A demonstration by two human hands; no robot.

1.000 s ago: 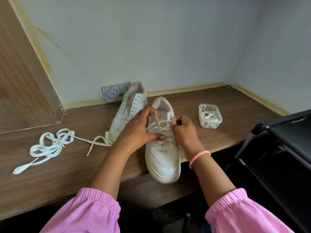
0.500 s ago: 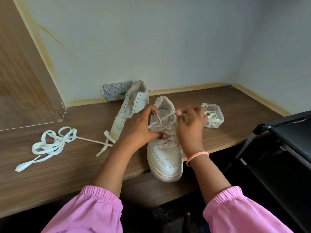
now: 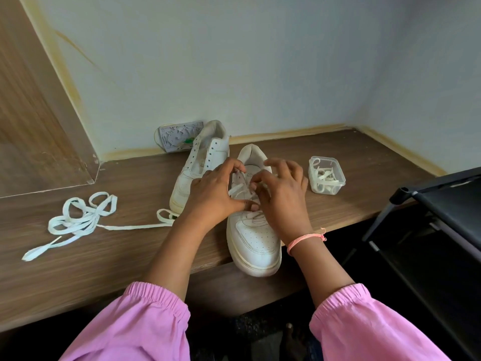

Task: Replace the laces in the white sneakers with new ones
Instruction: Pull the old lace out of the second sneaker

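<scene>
Two white sneakers stand on the wooden shelf (image 3: 104, 256). The near sneaker (image 3: 256, 243) points its toe over the front edge and carries a partly threaded white lace (image 3: 238, 190). My left hand (image 3: 213, 196) grips the sneaker's left side, its thumb pressing on the laces. My right hand (image 3: 281, 194) pinches the lace over the eyelets. The far sneaker (image 3: 200, 162) has bare eyelets. A loose white lace (image 3: 78, 222) lies bunched at the left, one end running toward the sneakers.
A small clear plastic tub (image 3: 326, 174) with coiled white laces sits to the right of the sneakers. A patterned flat packet (image 3: 177, 136) leans on the wall behind. A black rack (image 3: 442, 209) stands at the right.
My right hand came back down from its pull toward the tub and now sits over the eyelets again. My left hand stayed on the sneaker.
</scene>
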